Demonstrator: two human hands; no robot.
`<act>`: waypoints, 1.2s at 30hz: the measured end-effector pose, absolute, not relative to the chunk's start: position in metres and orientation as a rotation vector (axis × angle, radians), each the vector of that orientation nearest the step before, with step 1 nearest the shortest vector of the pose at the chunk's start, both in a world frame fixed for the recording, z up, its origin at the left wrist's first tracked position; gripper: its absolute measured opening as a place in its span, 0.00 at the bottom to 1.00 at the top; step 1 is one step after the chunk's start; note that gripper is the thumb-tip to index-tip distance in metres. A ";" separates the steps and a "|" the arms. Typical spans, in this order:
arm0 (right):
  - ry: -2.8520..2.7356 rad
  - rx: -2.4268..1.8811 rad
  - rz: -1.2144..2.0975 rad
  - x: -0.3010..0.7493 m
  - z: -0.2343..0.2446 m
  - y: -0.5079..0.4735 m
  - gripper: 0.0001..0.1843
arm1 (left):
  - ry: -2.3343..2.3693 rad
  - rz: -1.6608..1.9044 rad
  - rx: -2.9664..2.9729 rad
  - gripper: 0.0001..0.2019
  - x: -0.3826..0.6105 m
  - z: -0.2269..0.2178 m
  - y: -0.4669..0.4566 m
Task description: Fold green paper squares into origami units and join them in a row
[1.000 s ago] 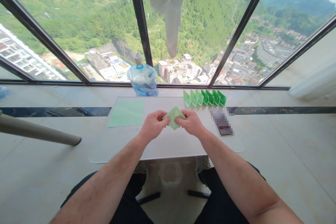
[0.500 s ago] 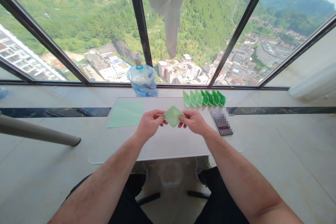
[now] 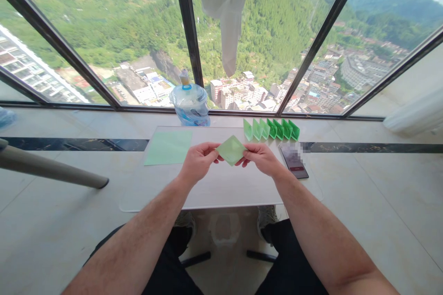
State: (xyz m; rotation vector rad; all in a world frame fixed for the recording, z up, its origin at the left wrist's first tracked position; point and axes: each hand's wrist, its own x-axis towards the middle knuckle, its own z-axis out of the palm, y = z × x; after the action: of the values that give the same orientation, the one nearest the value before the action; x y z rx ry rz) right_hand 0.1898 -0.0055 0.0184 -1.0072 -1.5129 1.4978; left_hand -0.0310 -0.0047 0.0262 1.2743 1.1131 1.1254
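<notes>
Head view: left hand (image 3: pixel 198 161) and right hand (image 3: pixel 261 157) pinch folded paper (image 3: pixel 231 150) at nine and three o'clock, probably to steady it.

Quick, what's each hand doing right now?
Left hand: closed, holding the left corner of the folded green paper.
Right hand: closed, holding the opposite corner.

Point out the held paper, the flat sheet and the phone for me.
Held paper (image 3: pixel 231 151), head view: middle of its diamond-shaped face.
Flat sheet (image 3: pixel 168 147), head view: middle of its upper surface.
Phone (image 3: pixel 293 162), head view: middle of its dark, partly pixelated face.
</notes>
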 end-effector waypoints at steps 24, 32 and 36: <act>-1.231 -0.952 1.436 0.178 0.010 -0.008 0.07 | 1.231 1.388 1.121 0.03 -0.019 0.024 -0.012; -1.322 -1.036 1.345 0.177 0.011 -0.011 0.07 | 1.191 1.321 1.083 0.07 -0.020 0.021 -0.013; -1.417 -1.070 1.256 0.175 0.009 -0.013 0.09 | 1.216 1.292 1.098 0.16 -0.018 0.021 -0.012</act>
State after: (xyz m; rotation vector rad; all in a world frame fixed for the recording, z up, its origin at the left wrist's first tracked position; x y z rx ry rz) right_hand 0.1752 -0.0130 0.0088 -1.0696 -1.4175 1.2555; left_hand -0.0182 -0.0115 0.0211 1.0978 1.2162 1.2917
